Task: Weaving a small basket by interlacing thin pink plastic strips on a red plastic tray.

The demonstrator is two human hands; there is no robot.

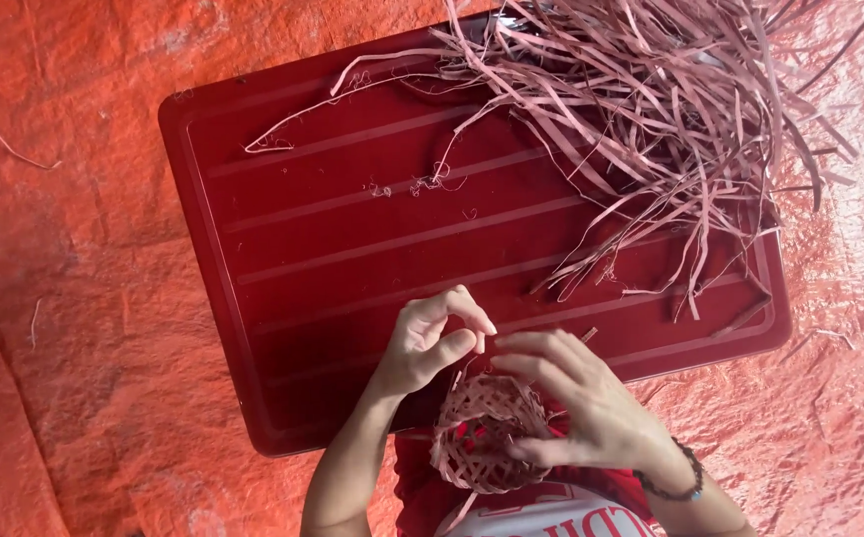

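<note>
Far to the left of both hands, a loose strip (9, 144) lies alone on the orange tarp (84, 298), well out of reach. The dark red board (352, 249) spreads out beyond the hands and carries only a few frayed threads (422, 184) on its bare part.

The left hand (427, 343) has its thumb and forefinger pinched narrowly together, seemingly on the end of a thin strip, though the strip itself is too fine to make out at the fingertips. Just below and to the right of it sits the small woven basket (482, 433), unfinished, with an open lattice wall. The right hand (576, 403) cups the basket's far side with fingers spread and curved, touching its rim.

The likely trouble lies in that pinch: if the strip slips from the fingertips, the last weave could spring loose. A hard pull could also snap or crease so thin a strip, or warp the soft basket wall under the right hand.

Up and to the right of the right hand, the heap of strips (671, 109) is tangled, so drawing one out may drag others off the board.
</note>
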